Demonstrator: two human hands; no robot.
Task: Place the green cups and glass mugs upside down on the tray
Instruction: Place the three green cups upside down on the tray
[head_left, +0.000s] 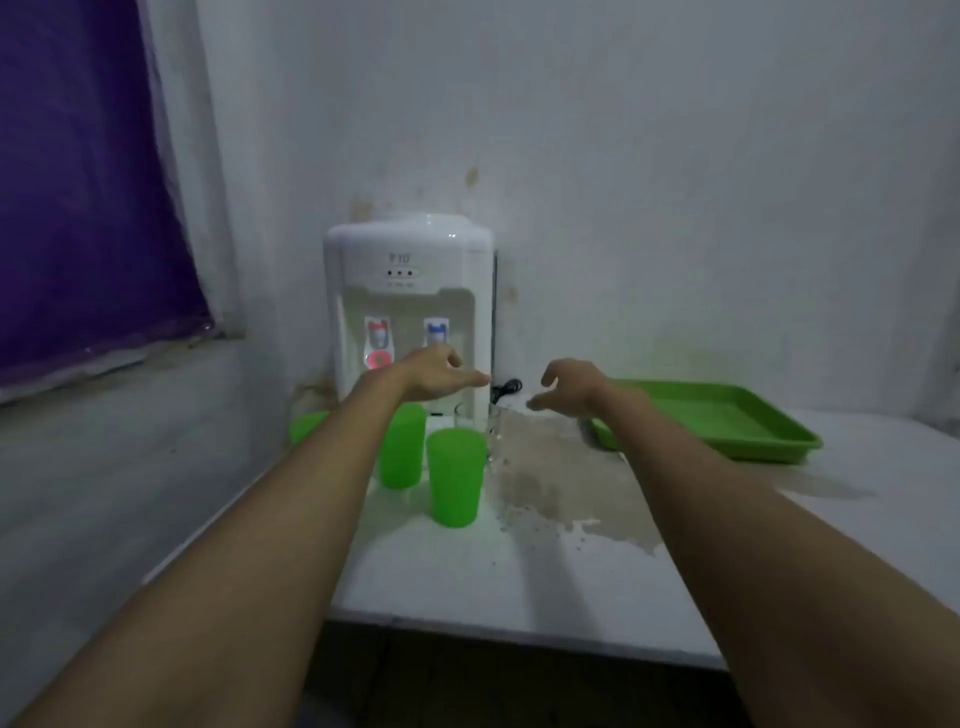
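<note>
Two green cups stand upright on the white table: the nearer green cup (455, 478) and a second green cup (401, 447) behind it to the left. A third green cup (306, 425) peeks out at the far left, mostly hidden by my left forearm. A clear glass mug (480, 423) stands just behind the nearer cup, hard to make out. The green tray (727, 423) lies empty at the right. My left hand (434, 375) hovers above the cups, fingers apart, holding nothing. My right hand (569, 387) hovers between the mug and the tray, open and empty.
A white water dispenser (410, 306) stands against the wall behind the cups, with a black cord (506, 388) beside it. A brownish worn patch (561, 483) spreads over the table's middle. A purple curtain (88, 182) hangs at the left. The table's front edge (519, 631) is near me.
</note>
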